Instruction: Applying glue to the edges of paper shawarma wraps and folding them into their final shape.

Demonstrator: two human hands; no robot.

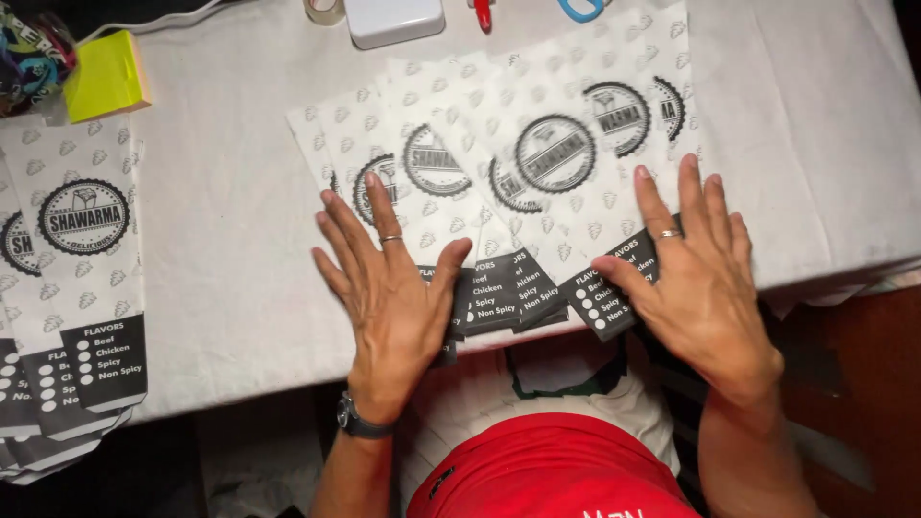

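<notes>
Several white paper food bags with round black stamps and black bottom bands lie fanned out on the white table. My left hand rests flat on the left end of the fan, fingers spread, a ring on one finger and a watch on the wrist. My right hand lies flat on the right end of the fan, also ringed, its thumb on a black band. Neither hand grips anything.
A second stack of the same bags lies at the left table edge. At the back sit a yellow sticky-note pad, a white box, a tape roll and blue-handled scissors. The front table edge runs just below my hands.
</notes>
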